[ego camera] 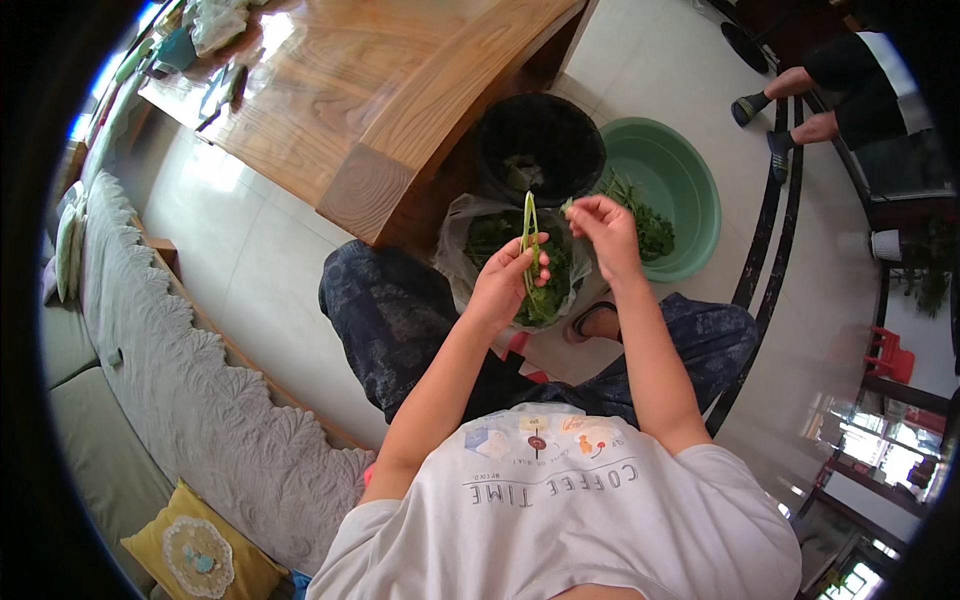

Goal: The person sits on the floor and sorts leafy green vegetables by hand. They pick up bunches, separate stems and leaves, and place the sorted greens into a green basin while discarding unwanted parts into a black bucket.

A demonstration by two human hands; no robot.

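Note:
My left hand (512,277) grips a few thin green stems (530,217), their upper ends pointing away from me. Just to the right, my right hand (606,229) pinches a small green piece (568,205) between thumb and fingertips. Below both hands, a clear plastic bag (455,236) on the floor holds leafy greens (551,300), partly covered by my left hand. Beyond the bag stands a black bin (540,124) with some scraps (523,172) inside. A green plastic basin (686,165) sits to the right, with leafy greens (651,229) lying in it; my right hand overlaps its near-left side.
A wooden table (330,97) stands front left, its thick corner close to my knee. Left is a sofa with a quilted cover (195,375) and a yellow cushion (199,547). Another person's legs (806,105) are at upper right. A red plastic chair (890,356) stands far right.

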